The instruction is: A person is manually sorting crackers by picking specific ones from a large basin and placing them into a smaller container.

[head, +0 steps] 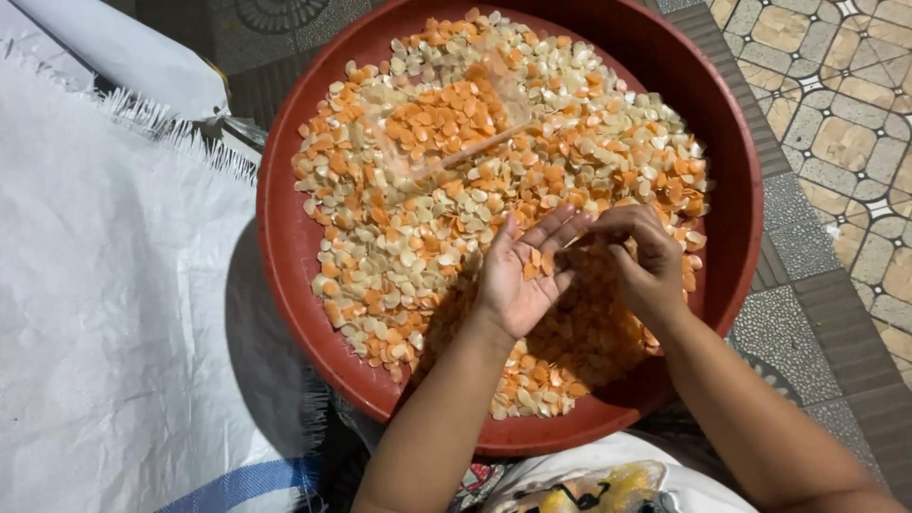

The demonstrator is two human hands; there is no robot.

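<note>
Printed cloth [589, 489] on the person's lap fills the bottom edge of the view, white with a yellow and black pattern. Both bare forearms rise from there over the near rim of a big round red basin [746, 204] that sits on the floor. The basin is spread with a layer of small flat chips [418, 237], some orange and some cream, mixed together. The left hand [521, 271] is open, palm up and fingers spread, hovering over the near right part of the basin with a few orange chips lying on the palm. The right hand [638, 255] is just beside it, fingers curled downward, its fingertips touching those of the left hand; whether it pinches a chip cannot be told. A clear plastic scoop [451, 119] lies on the chips toward the far side of the basin, holding a heap of mostly orange pieces. A white woven sack [104, 313] with a frayed edge covers the floor along the left side, a blue stripe near its bottom corner. Patterned floor tiles [836, 104] show at the right.
</note>
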